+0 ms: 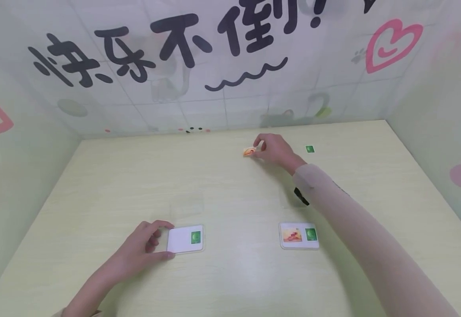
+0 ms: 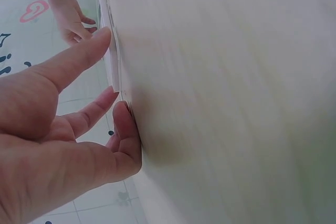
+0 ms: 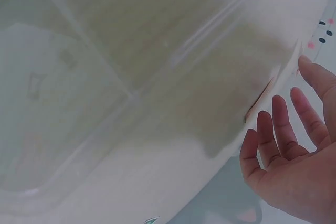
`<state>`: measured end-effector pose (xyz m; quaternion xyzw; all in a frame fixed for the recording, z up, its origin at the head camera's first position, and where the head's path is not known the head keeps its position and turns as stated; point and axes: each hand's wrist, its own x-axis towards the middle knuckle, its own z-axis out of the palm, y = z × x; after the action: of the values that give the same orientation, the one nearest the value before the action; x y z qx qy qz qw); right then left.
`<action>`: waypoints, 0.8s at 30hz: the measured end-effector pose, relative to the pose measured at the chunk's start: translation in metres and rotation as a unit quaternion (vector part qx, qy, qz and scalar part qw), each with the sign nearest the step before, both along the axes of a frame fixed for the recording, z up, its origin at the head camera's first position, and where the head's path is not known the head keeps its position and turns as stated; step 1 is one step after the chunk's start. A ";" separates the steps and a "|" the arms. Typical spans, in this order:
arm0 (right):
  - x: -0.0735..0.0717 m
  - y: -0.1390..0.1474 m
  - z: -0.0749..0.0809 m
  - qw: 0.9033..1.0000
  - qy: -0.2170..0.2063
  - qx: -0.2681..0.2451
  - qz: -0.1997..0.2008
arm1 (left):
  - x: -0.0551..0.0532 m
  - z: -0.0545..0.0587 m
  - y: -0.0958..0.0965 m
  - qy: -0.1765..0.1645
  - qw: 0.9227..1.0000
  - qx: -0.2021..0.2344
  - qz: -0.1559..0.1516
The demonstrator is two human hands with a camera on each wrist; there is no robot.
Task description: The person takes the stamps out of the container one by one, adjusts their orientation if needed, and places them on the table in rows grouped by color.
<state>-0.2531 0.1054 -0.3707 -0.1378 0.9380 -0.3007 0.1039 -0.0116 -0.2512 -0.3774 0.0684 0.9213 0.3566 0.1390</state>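
My left hand [image 1: 141,244] holds a white card [image 1: 179,240] by its left end, thumb on the near corner and index finger on the far one. A small green picture [image 1: 196,237] sits on the card's right side. At the back of the table, my right hand [image 1: 274,149] pinches a small orange-and-white picture piece [image 1: 248,152] between thumb and index finger. In the right wrist view the piece [image 3: 260,98] appears tilted at the fingertips. A second white card [image 1: 304,244] lies at the right, bearing an orange picture [image 1: 292,235] and a green picture [image 1: 311,234].
A loose green picture piece [image 1: 310,149] lies at the back right, beyond the right wrist. Faint clear rectangles [image 1: 186,203] show on the pale table behind the cards. White printed walls [image 1: 222,110] enclose the table's back and sides.
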 end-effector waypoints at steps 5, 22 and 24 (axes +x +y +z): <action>-0.001 0.000 -0.002 1.000 -0.001 0.009 0.003 | -0.001 -0.001 0.001 0.000 1.000 0.000 0.001; -0.006 0.000 -0.005 1.000 -0.016 0.026 0.002 | 0.000 -0.001 0.000 -0.002 1.000 0.000 0.002; -0.007 0.000 -0.005 0.999 -0.020 0.028 0.003 | 0.000 -0.001 0.000 0.001 1.000 0.002 0.000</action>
<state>-0.2597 0.1058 -0.3754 -0.1312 0.9434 -0.2766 0.1273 -0.0120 -0.2514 -0.3783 0.0693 0.9209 0.3580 0.1377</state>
